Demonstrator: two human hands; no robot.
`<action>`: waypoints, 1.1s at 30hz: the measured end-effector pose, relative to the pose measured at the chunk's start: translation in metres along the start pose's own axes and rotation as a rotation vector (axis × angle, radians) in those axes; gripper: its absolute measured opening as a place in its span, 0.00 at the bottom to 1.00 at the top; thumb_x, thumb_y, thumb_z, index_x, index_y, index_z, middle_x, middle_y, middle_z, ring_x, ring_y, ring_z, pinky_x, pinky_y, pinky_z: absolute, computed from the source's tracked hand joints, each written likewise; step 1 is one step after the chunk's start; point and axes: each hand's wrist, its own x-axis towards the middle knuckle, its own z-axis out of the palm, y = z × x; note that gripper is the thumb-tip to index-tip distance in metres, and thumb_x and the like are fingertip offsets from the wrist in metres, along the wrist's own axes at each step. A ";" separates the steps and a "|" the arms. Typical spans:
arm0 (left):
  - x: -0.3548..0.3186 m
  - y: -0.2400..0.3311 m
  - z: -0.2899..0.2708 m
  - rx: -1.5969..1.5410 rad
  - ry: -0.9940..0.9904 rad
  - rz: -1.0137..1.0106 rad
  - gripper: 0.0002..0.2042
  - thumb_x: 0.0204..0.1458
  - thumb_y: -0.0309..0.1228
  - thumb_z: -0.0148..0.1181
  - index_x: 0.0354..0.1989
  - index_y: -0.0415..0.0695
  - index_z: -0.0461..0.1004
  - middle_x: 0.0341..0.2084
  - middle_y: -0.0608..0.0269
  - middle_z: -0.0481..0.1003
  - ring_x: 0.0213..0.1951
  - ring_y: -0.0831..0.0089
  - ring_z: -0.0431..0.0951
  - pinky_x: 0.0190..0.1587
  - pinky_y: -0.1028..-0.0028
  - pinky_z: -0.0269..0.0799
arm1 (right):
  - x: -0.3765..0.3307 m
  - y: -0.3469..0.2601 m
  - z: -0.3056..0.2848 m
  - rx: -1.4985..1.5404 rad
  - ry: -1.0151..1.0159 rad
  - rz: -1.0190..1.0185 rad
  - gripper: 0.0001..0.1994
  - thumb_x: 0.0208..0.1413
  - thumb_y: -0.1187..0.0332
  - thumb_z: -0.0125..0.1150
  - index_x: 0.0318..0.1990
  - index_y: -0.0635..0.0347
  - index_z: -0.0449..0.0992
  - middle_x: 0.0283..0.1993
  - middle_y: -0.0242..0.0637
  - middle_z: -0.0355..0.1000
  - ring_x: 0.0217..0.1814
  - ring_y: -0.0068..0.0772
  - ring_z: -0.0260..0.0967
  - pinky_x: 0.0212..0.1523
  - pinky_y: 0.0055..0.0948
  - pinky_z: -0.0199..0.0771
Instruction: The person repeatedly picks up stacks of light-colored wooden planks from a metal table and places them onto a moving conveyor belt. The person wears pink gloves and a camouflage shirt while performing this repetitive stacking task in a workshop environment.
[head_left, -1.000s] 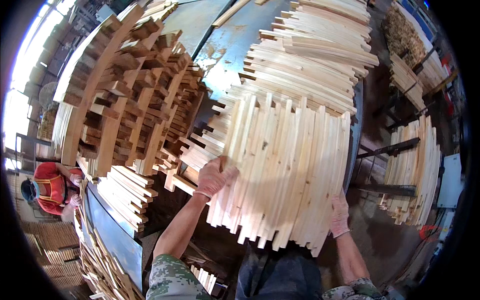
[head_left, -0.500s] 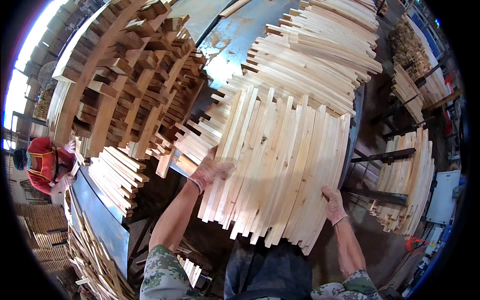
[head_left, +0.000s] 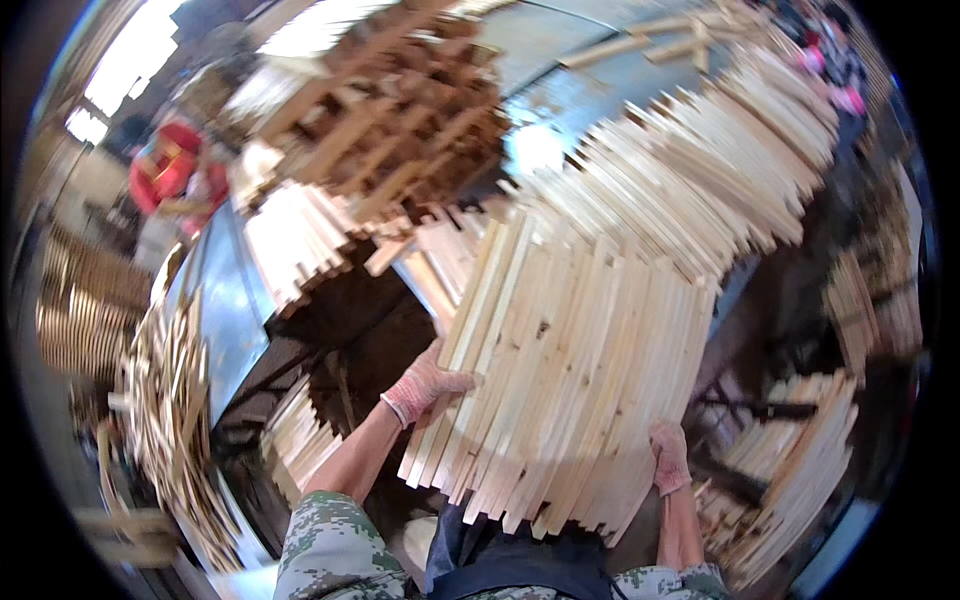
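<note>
Between my two gloved hands is a wide row of pale wooden strips (head_left: 560,370), packed side by side with uneven ends. My left hand (head_left: 428,384) grips its left edge, the thumb lying over the top. On the opposite edge, lower down, my right hand (head_left: 670,456) presses with its fingers curled; part of them is hidden by the wood. The near ends of the strips hang in front of my dark apron (head_left: 510,560). Beyond the far ends, more strips (head_left: 690,190) lie in a long row on a blue metal table (head_left: 555,110).
A tall stack of brown wood blocks (head_left: 400,120) stands at the back left. Loose thin sticks (head_left: 170,400) heap beside a blue metal surface (head_left: 230,310). Strips on a dark rack (head_left: 790,470) are at the right. A person in red (head_left: 175,175) is at the far left, others at upper right.
My view has turned, so the surroundings shift and blur. The held strips have come slightly lower in view and away from the row on the table, with both hands still gripping them.
</note>
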 end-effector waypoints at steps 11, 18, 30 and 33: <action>-0.305 -0.085 0.035 -0.334 0.505 0.343 0.42 0.51 0.25 0.77 0.74 0.46 0.59 0.43 0.62 0.79 0.33 0.73 0.80 0.33 0.68 0.80 | -0.013 -0.096 0.096 -0.199 -0.654 -0.015 0.15 0.54 0.67 0.73 0.48 0.59 0.81 0.35 0.23 0.76 0.35 0.21 0.75 0.39 0.24 0.77; -0.524 -0.217 0.098 -0.446 0.990 0.446 0.47 0.49 0.31 0.81 0.77 0.45 0.59 0.50 0.59 0.78 0.44 0.73 0.81 0.46 0.69 0.82 | -0.100 -0.041 0.195 -0.443 -1.046 0.169 0.18 0.59 0.53 0.76 0.48 0.56 0.83 0.44 0.30 0.81 0.45 0.29 0.79 0.52 0.38 0.84; -0.786 -0.511 0.316 -1.053 1.600 0.560 0.48 0.47 0.31 0.83 0.77 0.40 0.61 0.62 0.52 0.77 0.61 0.61 0.78 0.65 0.56 0.77 | -0.439 0.129 0.300 -1.017 -1.735 0.355 0.24 0.53 0.66 0.71 0.57 0.70 0.78 0.43 0.37 0.82 0.40 0.33 0.82 0.46 0.35 0.87; -0.836 -0.586 0.356 -1.182 1.702 0.436 0.51 0.46 0.32 0.85 0.77 0.37 0.59 0.62 0.49 0.77 0.62 0.60 0.79 0.65 0.56 0.76 | -0.548 0.183 0.289 -0.998 -1.859 0.588 0.25 0.53 0.70 0.72 0.58 0.70 0.76 0.47 0.40 0.81 0.44 0.34 0.82 0.49 0.38 0.88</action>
